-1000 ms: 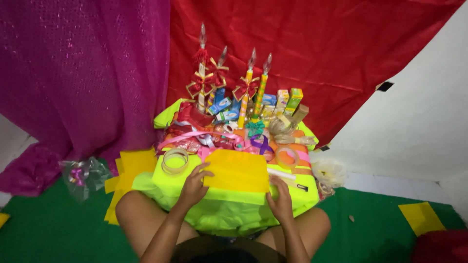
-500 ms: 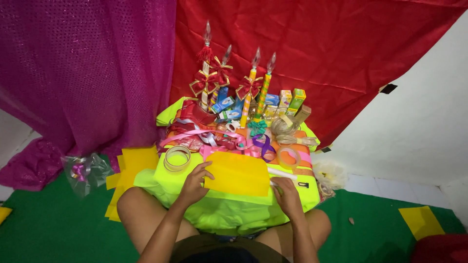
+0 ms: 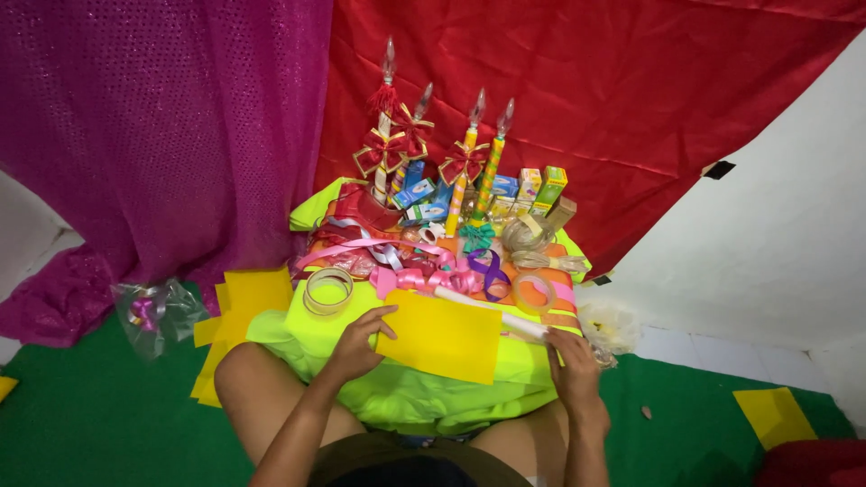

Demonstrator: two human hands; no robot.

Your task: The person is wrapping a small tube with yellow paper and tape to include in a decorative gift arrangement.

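My left hand [image 3: 358, 344] grips the left edge of a yellow paper sheet [image 3: 442, 335] that lies on a low table draped in neon green cloth [image 3: 415, 397]. My right hand [image 3: 573, 368] rests on the cloth at the sheet's right, fingers by the end of a white rolled tube [image 3: 492, 308]; whether it grips the tube is unclear. A clear tape roll [image 3: 327, 290] sits just beyond my left hand. Pink ribbon bows [image 3: 424, 278] lie behind the sheet.
Tall decorated candles with red bows [image 3: 397, 144] and small boxes [image 3: 532, 191] stand at the table's back. More yellow sheets [image 3: 244, 302] lie left of the table, one [image 3: 771, 417] on the green floor right. A plastic bag [image 3: 158, 311] sits left. Purple and red drapes hang behind.
My right hand has slid off the sheet's lower right corner to the right, onto the cloth near the tube's end. The left hand stays on the sheet's left edge.
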